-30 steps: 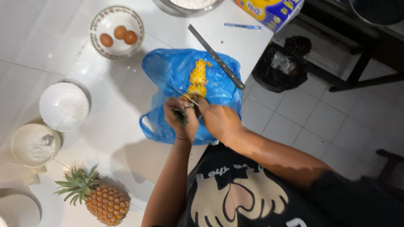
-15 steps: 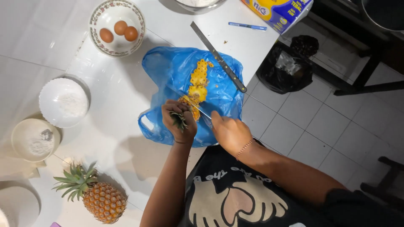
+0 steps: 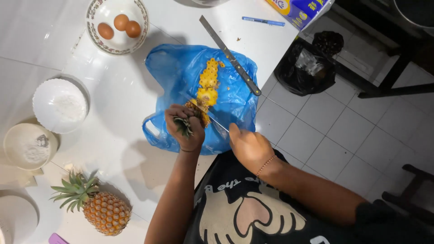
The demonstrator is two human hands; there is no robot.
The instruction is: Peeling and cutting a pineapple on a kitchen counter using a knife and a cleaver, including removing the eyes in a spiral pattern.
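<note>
My left hand (image 3: 183, 128) grips a pineapple (image 3: 197, 111) by its green crown, holding it over a blue plastic bag (image 3: 177, 74) spread on the white counter. My right hand (image 3: 249, 147) holds a knife (image 3: 211, 115) whose blade lies against the pineapple's side. Yellow strips of pineapple peel (image 3: 209, 80) rest on the bag beyond the fruit. A second, longer knife (image 3: 230, 56) lies diagonally across the bag's far right edge.
A whole pineapple (image 3: 100, 207) lies near the counter's front left. A patterned bowl (image 3: 98, 15) holds three brown eggs (image 3: 120, 25). Two white bowls of powder (image 3: 59, 105) (image 3: 29, 145) stand at the left. A black trash bag (image 3: 304, 68) sits on the tiled floor; a blue pen (image 3: 263, 21) lies near a box.
My right hand has drawn back from the pineapple toward my body, pulling the knife with it. The left hand keeps its grip on the crown.
</note>
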